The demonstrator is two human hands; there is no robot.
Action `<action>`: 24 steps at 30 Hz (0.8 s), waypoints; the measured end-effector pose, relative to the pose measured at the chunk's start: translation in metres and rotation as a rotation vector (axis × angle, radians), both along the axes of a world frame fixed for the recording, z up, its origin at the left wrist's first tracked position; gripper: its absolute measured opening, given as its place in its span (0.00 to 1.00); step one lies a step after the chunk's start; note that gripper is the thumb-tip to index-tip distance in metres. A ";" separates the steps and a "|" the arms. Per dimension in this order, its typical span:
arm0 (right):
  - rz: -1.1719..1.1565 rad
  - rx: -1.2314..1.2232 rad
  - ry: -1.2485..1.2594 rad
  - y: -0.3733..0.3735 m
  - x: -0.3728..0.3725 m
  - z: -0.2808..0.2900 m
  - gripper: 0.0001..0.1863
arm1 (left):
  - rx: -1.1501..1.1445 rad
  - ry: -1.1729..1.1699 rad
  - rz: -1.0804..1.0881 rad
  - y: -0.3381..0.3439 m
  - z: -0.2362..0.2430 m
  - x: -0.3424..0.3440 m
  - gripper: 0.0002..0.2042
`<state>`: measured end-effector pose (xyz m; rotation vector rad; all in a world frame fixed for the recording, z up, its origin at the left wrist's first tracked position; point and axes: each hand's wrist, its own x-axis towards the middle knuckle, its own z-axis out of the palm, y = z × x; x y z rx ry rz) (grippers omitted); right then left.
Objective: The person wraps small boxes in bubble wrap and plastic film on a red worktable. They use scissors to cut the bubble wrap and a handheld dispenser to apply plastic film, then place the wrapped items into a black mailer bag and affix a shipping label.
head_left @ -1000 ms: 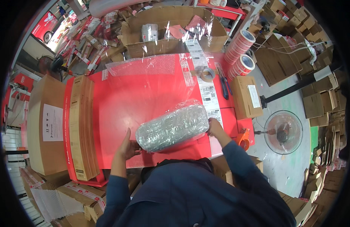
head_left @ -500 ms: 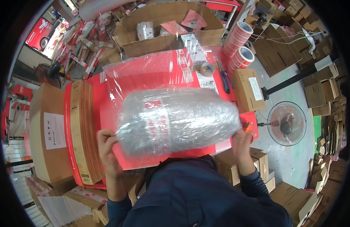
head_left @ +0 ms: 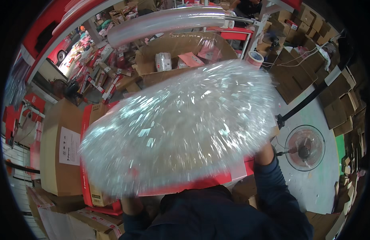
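A large bundle wrapped in clear bubble wrap (head_left: 181,128) is raised off the table, close in front of me and tilted up to the right. Motion smears its shiny surface. Beneath its lower left end goes my left hand (head_left: 132,204), with only the wrist showing. My right hand (head_left: 266,155) supports the right end from below, its fingers covered by the wrap. Both hands hold the bundle between them. The orange thing seen earlier at my right hand is hidden now.
Behind the red table (head_left: 201,180) stands an open carton (head_left: 147,66) with small wrapped packets. A roll of clear film (head_left: 169,24) hangs above it. Brown boxes (head_left: 61,148) line the left, a tape roll (head_left: 255,58) the far right, a fan (head_left: 305,148) the floor.
The wrapped bundle has risen from the table toward me and tilted, its right end higher. Both hands have gone under it. The view has tipped up, showing the film roll.
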<state>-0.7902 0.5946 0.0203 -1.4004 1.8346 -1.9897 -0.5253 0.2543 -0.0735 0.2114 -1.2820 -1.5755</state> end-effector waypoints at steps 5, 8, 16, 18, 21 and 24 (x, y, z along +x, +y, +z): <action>-0.029 0.289 -0.332 0.012 -0.004 -0.109 0.37 | 0.179 -0.491 -0.420 -0.014 -0.109 -0.015 0.43; -0.068 0.238 -0.651 0.016 0.007 -0.173 0.30 | -0.026 -0.483 -0.436 -0.007 -0.136 -0.025 0.39; -0.520 0.790 -0.308 0.009 0.029 -0.211 0.32 | -0.292 -1.272 -0.176 0.027 -0.146 -0.034 0.37; -0.496 1.154 -0.201 0.007 0.032 -0.212 0.38 | -0.540 -1.579 -0.205 0.022 -0.154 -0.038 0.39; -0.299 1.406 -0.491 0.003 0.021 -0.221 0.48 | -0.102 -1.722 -0.509 0.005 -0.163 -0.051 0.47; -0.347 1.334 -0.510 0.005 -0.011 -0.235 0.50 | 0.365 -1.567 -0.737 -0.024 -0.160 -0.063 0.52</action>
